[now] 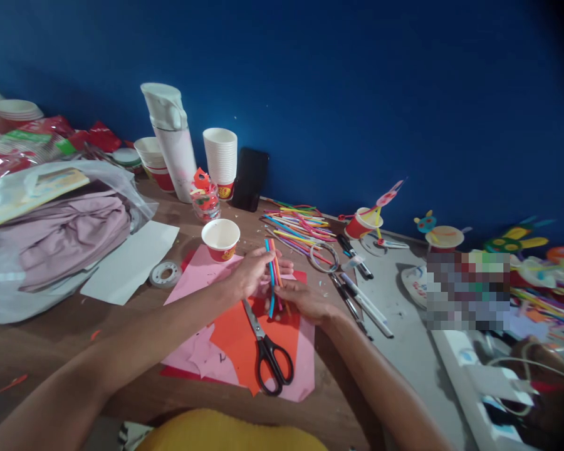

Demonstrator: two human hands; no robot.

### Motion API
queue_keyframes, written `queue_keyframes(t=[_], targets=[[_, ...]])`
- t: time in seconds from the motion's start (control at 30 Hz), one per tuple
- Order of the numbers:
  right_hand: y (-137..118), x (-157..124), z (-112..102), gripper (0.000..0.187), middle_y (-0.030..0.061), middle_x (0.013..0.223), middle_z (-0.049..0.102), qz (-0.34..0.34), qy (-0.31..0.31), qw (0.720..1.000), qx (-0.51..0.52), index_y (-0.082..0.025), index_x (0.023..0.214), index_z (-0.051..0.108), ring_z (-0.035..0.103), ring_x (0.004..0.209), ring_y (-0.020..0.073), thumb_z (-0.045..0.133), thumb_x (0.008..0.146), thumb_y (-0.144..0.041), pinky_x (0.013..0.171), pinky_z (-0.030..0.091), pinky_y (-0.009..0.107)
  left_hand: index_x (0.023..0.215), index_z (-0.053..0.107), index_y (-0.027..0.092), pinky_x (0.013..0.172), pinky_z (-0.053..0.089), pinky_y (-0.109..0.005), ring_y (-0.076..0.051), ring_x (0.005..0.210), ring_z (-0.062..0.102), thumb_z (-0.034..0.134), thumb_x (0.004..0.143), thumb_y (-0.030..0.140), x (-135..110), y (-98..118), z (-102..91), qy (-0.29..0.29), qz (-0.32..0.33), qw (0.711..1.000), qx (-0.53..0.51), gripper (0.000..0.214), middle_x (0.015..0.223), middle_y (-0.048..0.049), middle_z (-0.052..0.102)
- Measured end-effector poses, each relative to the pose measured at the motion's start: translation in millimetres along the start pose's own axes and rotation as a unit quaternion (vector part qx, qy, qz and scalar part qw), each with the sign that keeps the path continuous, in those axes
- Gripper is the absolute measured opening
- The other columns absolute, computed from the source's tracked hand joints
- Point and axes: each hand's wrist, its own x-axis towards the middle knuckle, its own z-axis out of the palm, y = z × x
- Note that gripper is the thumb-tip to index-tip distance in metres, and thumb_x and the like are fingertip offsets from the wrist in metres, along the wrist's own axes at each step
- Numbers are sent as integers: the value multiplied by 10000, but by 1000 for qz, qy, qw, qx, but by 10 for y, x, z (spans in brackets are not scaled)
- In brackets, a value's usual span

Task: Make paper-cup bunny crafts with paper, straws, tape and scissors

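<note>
While the left hand (250,273) pinches thin blue and orange plastic straws (271,275), the right hand (301,302) curls against them (black-handled steel scissors (269,358) lie below on an orange paper sheet (239,333)).

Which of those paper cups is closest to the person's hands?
The white-rimmed red paper cup, standing upright just beyond the left hand; the other cups stand farther back, near the blue wall.

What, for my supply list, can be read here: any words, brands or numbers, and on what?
No text is legible.
Emblem on the red-and-white paper cup: too small to read.
Label on the red-and-green packet: too blurred.
Printing on the marker pen: too small.
Mark on the pink paper: unclear.
</note>
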Motion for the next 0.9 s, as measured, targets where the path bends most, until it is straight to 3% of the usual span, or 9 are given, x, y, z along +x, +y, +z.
queue_keyframes(t=[0.43, 0.8, 0.9], targets=[[-27, -12, 47, 358, 29, 616, 662, 31, -4, 999, -22, -140, 776, 543, 594, 504, 117, 566, 765, -497, 493, 446, 223, 859, 501, 143, 623, 525, -334, -228, 742, 680, 461, 835, 210, -14, -4, -10, -25, 16, 999, 40, 82, 883, -157, 693], [17, -12, 47, 383, 17, 583, 655, 21, -7, 998, -51, -157, 744, 562, 587, 502, 124, 528, 783, -537, 523, 464, 251, 829, 482, 144, 413, 433, -189, -187, 594, 670, 403, 860, 176, -45, 24, 44, -20, 14, 999, 48, 91, 721, -102, 687], [12, -15, 67, 365, 7, 571, 650, 15, -7, 998, -60, -171, 752, 534, 570, 482, 119, 531, 783, -534, 518, 455, 252, 843, 485, 142, 423, 447, -204, -190, 588, 668, 410, 859, 186, -42, 15, 40, -24, 18, 998, 49, 88, 705, -95, 682]])
